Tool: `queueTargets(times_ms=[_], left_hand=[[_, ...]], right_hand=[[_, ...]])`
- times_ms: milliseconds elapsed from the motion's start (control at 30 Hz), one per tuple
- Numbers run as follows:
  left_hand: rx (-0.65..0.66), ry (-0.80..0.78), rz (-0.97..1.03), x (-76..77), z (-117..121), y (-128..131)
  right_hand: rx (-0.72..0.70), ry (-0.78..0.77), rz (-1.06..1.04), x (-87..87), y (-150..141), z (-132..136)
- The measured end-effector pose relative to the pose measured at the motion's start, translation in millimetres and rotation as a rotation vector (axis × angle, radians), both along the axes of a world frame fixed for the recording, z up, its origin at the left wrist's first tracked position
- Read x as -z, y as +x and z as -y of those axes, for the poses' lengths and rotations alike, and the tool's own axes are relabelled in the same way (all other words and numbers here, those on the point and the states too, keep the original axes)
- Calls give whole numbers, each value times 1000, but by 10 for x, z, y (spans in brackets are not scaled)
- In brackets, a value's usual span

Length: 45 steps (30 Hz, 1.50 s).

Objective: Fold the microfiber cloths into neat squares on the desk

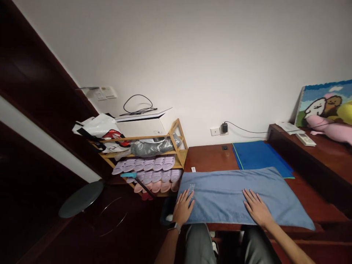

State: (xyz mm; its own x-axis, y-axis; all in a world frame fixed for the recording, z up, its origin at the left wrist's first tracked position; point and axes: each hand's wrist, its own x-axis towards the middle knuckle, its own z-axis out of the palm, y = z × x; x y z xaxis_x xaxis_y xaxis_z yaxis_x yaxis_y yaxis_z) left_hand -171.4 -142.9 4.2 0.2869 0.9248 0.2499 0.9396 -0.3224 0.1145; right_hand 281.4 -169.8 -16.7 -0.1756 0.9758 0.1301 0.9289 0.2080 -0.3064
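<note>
Blue towel lies flat along the counter's near edge. Left hand and right hand press on it, fingers spread. Risk: overhanging near-right corner could drag it off if pulled.

towel: soft matt blue cloth
table: shiny dark wood, under the towel
rack: pale bare wood, left of the towel

— What is the person wearing?
— Grey trousers over both legs, and bare forearms with no sleeves showing.
— Anything on the hands?
— The left hand has a watch with a light band at its wrist; the right hand is bare.
</note>
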Motion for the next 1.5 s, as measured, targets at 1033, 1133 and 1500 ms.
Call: queueTargets(times_ms=[1033, 1133, 1500], left_hand=[[-83, 28, 0, 113, -84, 334], [-168, 80, 21, 149, -7, -77], [-351, 139, 321, 285, 112, -308]], right_hand=[[171, 26, 35, 141, 693, -120], [313, 7, 111, 284, 1383, -13], [302, 43, 81, 333, 1577, 108]])
